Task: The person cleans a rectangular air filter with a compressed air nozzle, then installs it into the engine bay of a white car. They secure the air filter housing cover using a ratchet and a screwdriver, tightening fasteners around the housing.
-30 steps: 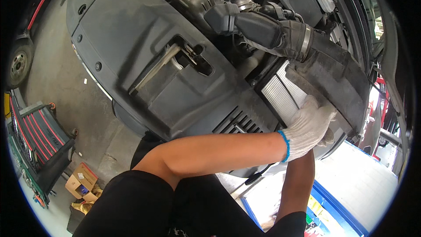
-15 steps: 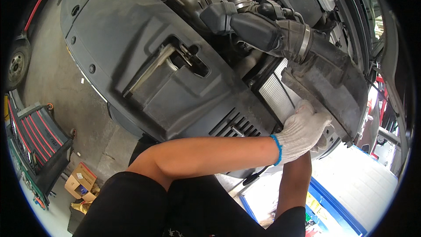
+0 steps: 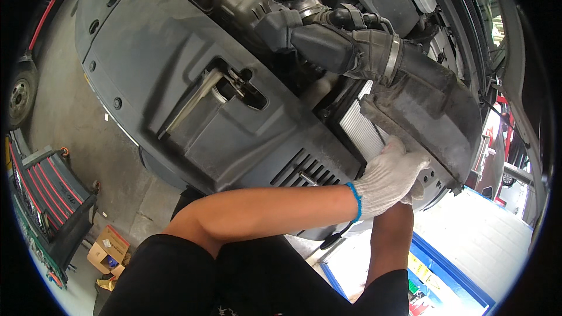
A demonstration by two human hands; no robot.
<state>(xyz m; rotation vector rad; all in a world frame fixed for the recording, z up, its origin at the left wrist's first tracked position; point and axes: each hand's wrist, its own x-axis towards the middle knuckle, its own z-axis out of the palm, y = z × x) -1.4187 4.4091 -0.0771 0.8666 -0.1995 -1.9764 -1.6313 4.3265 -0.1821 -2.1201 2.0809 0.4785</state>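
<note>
Gloved L hand (image 3: pixel 386 180) & dark airbox cover (image 3: pixel 427 120) sit further toward view's L vs 1 s ago. L fingers look part-bent nr cover edge, R hand (image 3: pixel 417 191) mostly hidden behind; can't tell how open either is or if gripping. White pleated filter (image 3: pixel 359 130) sits just beside L hand, partly hidden by cover.

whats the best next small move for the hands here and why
Probably ease the dark cover a little farther off the white pleated filter. Its edge overhangs the filter, leaving only a strip visible, and the gloved left hand is at that strip's near end. The right hand is mostly hidden behind the left, so its grip can't be judged.
</note>
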